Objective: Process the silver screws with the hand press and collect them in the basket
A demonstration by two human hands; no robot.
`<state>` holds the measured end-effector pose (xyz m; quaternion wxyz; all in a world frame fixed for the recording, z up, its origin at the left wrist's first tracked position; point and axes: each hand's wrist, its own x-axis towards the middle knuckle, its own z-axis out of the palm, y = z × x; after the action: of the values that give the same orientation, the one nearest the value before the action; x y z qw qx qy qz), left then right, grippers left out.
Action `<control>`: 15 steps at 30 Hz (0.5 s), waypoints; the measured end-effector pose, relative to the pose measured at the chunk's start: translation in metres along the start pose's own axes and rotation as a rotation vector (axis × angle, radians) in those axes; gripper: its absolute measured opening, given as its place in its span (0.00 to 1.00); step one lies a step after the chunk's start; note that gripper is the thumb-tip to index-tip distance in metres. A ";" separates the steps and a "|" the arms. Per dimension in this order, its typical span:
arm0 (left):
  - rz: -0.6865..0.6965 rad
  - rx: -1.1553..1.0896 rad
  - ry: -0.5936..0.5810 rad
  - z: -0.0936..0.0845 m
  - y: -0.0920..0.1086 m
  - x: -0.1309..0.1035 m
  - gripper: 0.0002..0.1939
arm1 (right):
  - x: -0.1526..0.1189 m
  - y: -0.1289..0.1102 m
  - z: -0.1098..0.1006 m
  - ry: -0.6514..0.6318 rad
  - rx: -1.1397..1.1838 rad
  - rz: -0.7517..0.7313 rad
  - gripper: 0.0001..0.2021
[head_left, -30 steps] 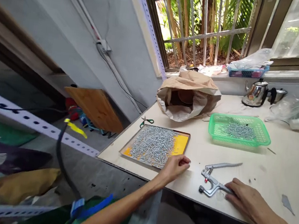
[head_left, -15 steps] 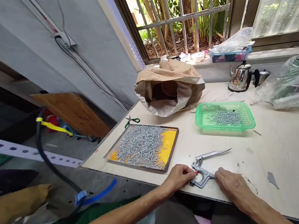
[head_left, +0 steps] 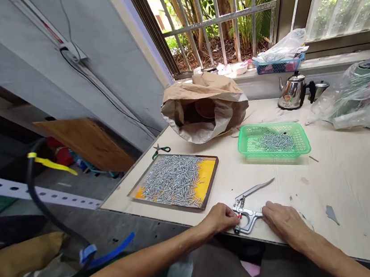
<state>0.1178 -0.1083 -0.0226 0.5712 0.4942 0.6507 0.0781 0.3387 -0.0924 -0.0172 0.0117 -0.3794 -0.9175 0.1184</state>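
Note:
A grey metal hand-press plier [head_left: 248, 216] with a C-shaped frame, a spring and a raised lever lies at the table's near edge. My left hand [head_left: 220, 218] is closed in a pinch at its jaw, beside a small red piece [head_left: 240, 216]. Whatever those fingertips hold is hidden. At the other end, my right hand [head_left: 284, 220] has its fingers closed over the tip of the plier's fixed handle, resting on the tabletop. Left of my hands, a shallow tray [head_left: 212, 180] with a yellow bottom holds a heap of small silvery, ridged pieces [head_left: 173, 179].
A green basket [head_left: 242, 148] with similar pieces stands beyond the plier. Behind the tray are green-handled scissors [head_left: 162, 149] and an open brown paper bag [head_left: 207, 96]. A metal kettle [head_left: 292, 92] and a plastic-wrapped item [head_left: 359, 94] are at the back right.
The plier has turned slightly, its lever now pointing more steeply away from me. Both hands keep their places on it. The view has shifted a little.

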 end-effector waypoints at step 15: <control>-0.022 0.047 0.087 0.008 -0.001 -0.005 0.14 | 0.028 0.041 -0.010 -0.055 -0.025 -0.057 0.49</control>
<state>0.1231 -0.1163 -0.0230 0.5314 0.4964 0.6820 0.0776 0.3484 -0.0425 -0.0185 -0.0148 -0.3499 -0.9294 0.1167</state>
